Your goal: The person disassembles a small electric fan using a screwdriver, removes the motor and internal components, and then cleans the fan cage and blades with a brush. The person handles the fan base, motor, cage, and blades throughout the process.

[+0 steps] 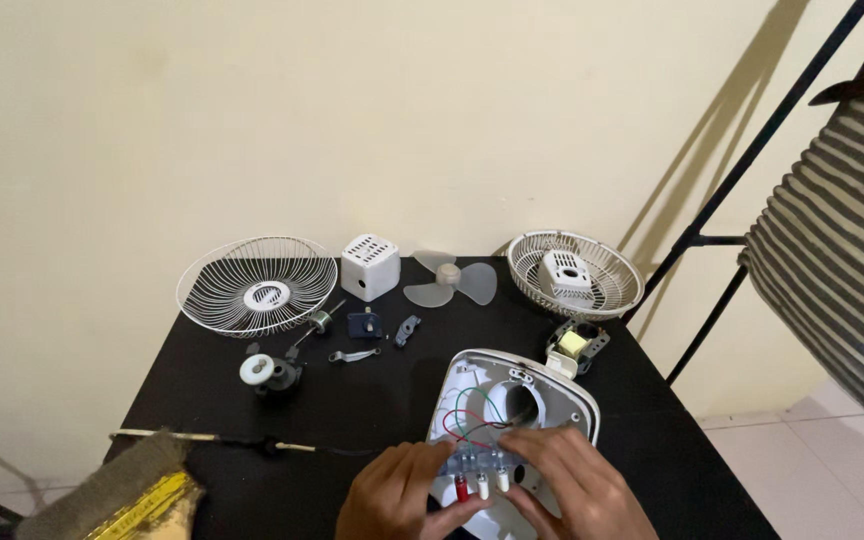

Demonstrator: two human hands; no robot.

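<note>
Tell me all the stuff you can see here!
Round white wire fan grille: 1, table's back left.
White plastic vented cube cover: 1, beside it.
Clear three-blade fan propeller: 1, back centre.
White wire grille basket holding a white casing: 1, back right.
Small motor with yellow coil: 1, right.
Small grey metal parts: several, centre.
White plastic fan base with coloured wires: 1, front.
Black table: 1.
Left hand, right hand: on the base's switch block.
</note>
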